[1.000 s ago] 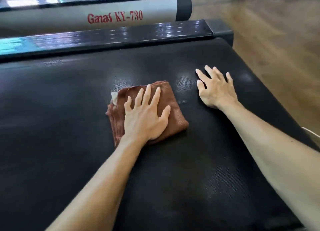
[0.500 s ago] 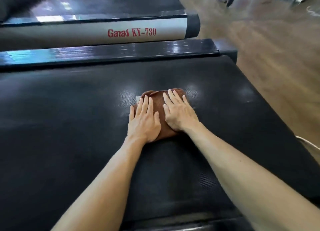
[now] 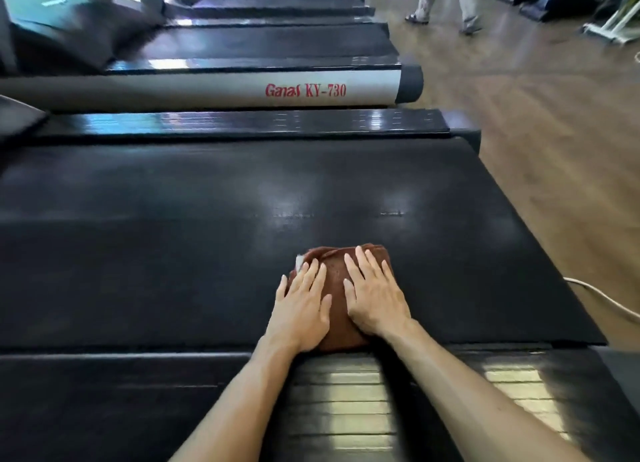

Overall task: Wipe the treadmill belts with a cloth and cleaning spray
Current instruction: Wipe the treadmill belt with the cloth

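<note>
A folded brown cloth [image 3: 337,281] lies flat on the black treadmill belt [image 3: 173,236], close to the belt's near edge. My left hand [image 3: 303,305] presses palm-down on the cloth's left half with its fingers spread. My right hand [image 3: 375,293] presses flat on the right half beside it. Both hands cover most of the cloth; a white label corner shows at its far left. No spray bottle is in view.
The ribbed black side rail [image 3: 346,399] runs under my forearms. A second treadmill marked "Ganas KY-730" [image 3: 304,90] stands beyond, with more behind it. Wooden floor [image 3: 540,115] lies to the right, a white cable [image 3: 602,298] by the belt's end, and a person's legs [image 3: 446,0] far off.
My right hand came off the belt and joined the left on the cloth. Both hands then dragged the cloth toward me, to the belt's near edge.
</note>
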`<state>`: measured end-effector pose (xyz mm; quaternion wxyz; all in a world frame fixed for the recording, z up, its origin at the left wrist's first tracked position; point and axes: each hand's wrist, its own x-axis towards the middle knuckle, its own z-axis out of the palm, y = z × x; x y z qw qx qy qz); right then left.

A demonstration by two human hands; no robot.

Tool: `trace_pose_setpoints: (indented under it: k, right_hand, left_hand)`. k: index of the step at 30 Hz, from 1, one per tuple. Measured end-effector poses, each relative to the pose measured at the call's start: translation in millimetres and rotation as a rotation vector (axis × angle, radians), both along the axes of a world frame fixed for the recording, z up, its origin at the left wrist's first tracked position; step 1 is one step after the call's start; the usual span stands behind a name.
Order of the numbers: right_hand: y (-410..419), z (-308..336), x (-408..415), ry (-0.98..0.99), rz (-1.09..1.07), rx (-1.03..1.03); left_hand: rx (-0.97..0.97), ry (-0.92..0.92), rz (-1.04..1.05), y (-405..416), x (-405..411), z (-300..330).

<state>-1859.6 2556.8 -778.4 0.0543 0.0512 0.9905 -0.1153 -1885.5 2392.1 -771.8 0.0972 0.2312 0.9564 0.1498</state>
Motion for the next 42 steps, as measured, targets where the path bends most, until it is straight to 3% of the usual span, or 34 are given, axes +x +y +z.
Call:
trace_pose_setpoints:
  k: [6, 10, 17, 23, 29, 34, 38, 42]
  right_hand:
    - [-20.4, 18.6, 7.5, -0.085, -0.043, -0.033]
    - [-28.0, 1.7, 5.3, -0.091, -0.071, 0.069]
    - [-23.2, -4.2, -72.1, -0.076, -0.168, 0.062]
    - [-14.2, -8.5, -122.7, -0.061, -0.122, 0.098]
    - [-17.6, -4.6, -83.9, -0.058, -0.106, 0.075]
    - [-28.8, 7.2, -36.0, -0.031, -0.145, -0.021]
    - [-15.7, 24.8, -12.1, 0.172, -0.458, -0.181]
    - [1.0, 28.9, 1.3, 0.148, -0.621, -0.275]
  left_hand:
    - [0.146, 0.090, 0.034, -40.8, -0.3, 20.5]
    - [0.201, 0.123, 0.055, -52.9, -13.2, 13.8]
    - [0.282, 0.246, 0.041, -33.7, -119.3, 5.0]
    - [0.288, 0.293, 0.070, -44.7, -182.8, 1.2]
    - [0.317, 0.229, 0.045, -58.3, -121.7, -3.8]
    - [0.391, 0.177, 0.195, -46.3, -57.8, 1.3]
    - [0.265, 0.020, 0.293, -29.0, -30.2, 16.8]
    - [0.188, -0.185, 0.417, -17.8, -43.2, 21.4]
